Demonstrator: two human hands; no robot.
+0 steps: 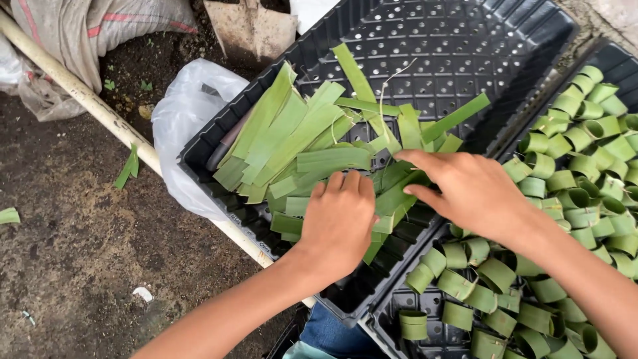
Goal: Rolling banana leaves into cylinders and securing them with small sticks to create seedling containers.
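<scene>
Left hand (pixel 337 223), fingers curled, presses into the leaf strips (pixel 312 146) heaped at the near edge of a black tray (pixel 465 46); right hand (pixel 468 193), fingers extended and holding nothing, touches the heap's right side. Picking a strip seems under way; rolled leaf rings (pixel 571 179) fill the neighbouring tray (pixel 399 316).

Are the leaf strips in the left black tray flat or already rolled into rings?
Flat. The leaf strips lie spread in a loose pile under both hands; rolled rings fill the neighbouring tray.
</scene>
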